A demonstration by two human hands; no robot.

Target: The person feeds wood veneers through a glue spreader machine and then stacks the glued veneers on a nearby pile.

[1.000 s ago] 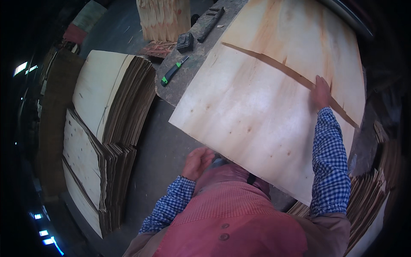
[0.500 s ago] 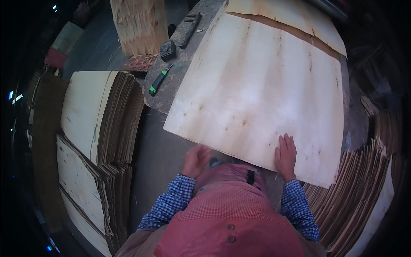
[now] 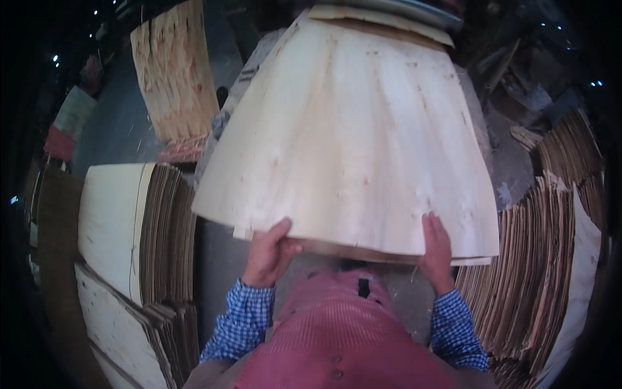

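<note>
top sheet: a broad, cream, brown-streaked sheet of thin wood (image 3: 350, 142) stretches over the rough grey worktop (image 3: 267, 48), its near edge overhanging toward us.
done so far: we judge that the near edge is raised, since a second pale wooden sheet (image 3: 476, 261) shows beneath it near both corners.
not yet done: the far part, as we judge it, is not yet lifted clear.
left grip: our bare left hand (image 3: 264, 258) is closed on the near edge, toward the left corner, thumb on top.
right grip: our bare right hand (image 3: 437, 256) meets the same edge toward the right corner, fingers on top; we cannot tell whether the thumb pinches below.
sheet to grip: most of it reaches away from us, beyond both hands.
</note>
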